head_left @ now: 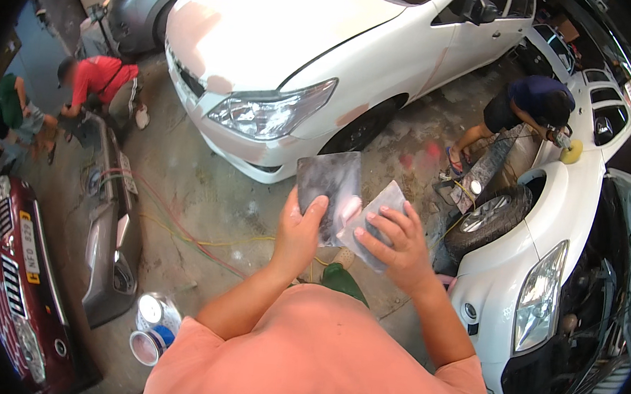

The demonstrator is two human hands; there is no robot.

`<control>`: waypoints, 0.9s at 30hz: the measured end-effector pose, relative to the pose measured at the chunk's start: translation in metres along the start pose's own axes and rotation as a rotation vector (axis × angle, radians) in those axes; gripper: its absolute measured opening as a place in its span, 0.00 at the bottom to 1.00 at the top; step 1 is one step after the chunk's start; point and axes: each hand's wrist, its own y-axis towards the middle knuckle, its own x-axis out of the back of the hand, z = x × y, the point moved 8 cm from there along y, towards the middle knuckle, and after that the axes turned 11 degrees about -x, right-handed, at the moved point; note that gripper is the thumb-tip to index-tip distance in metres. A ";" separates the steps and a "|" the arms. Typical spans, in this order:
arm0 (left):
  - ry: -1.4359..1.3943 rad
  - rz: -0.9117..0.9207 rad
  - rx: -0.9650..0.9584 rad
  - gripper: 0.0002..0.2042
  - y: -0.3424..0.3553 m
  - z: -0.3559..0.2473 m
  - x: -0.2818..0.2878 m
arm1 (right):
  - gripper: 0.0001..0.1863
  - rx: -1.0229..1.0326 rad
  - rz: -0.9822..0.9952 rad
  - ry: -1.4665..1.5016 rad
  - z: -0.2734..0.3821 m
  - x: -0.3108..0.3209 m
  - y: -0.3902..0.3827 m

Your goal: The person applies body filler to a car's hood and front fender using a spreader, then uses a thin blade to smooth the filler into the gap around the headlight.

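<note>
In front of my chest, my left hand (pixel 300 229) grips a dark grey, flat square plate (pixel 326 183), its thumb lying across the face. A pale pink paste (pixel 349 209) sits at the plate's right edge. My right hand (pixel 401 243) holds a thin, translucent grey spreader (pixel 390 194), fingers laid over it and tilted toward the plate. The spreader's lower left edge is against or very near the paste; I cannot tell whether it touches. Beyond my hands stands a white car (pixel 292 30) with pinkish patches on its hood, front and fender.
Left of me lie a grey bumper (pixel 112 247), a maroon bumper (pixel 19 276) and cans (pixel 155 318). Hoses (pixel 199 241) cross the floor. A co-worker in red (pixel 100 81) crouches by the grey bumper. Another person (pixel 537 104) holds a polisher against a white vehicle (pixel 519 267) at right.
</note>
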 end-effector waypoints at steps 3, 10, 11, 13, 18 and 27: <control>0.033 0.016 0.024 0.18 0.002 0.004 0.006 | 0.22 -0.072 -0.020 -0.058 -0.014 0.023 0.011; 0.523 0.277 -0.042 0.23 0.013 0.015 0.007 | 0.22 -0.035 0.055 -0.042 -0.011 0.029 0.026; 0.523 0.292 -0.046 0.24 0.010 0.012 0.002 | 0.22 -0.074 0.030 -0.043 -0.014 0.035 0.028; 0.523 0.319 -0.053 0.26 0.004 0.004 -0.013 | 0.21 -0.031 0.069 -0.031 -0.006 0.019 0.029; 0.456 0.165 -0.151 0.23 0.010 -0.004 -0.007 | 0.21 0.076 0.132 0.115 0.026 -0.008 0.005; -0.030 -0.099 0.078 0.17 0.005 0.019 0.001 | 0.32 -0.079 -0.133 0.606 0.033 0.034 0.006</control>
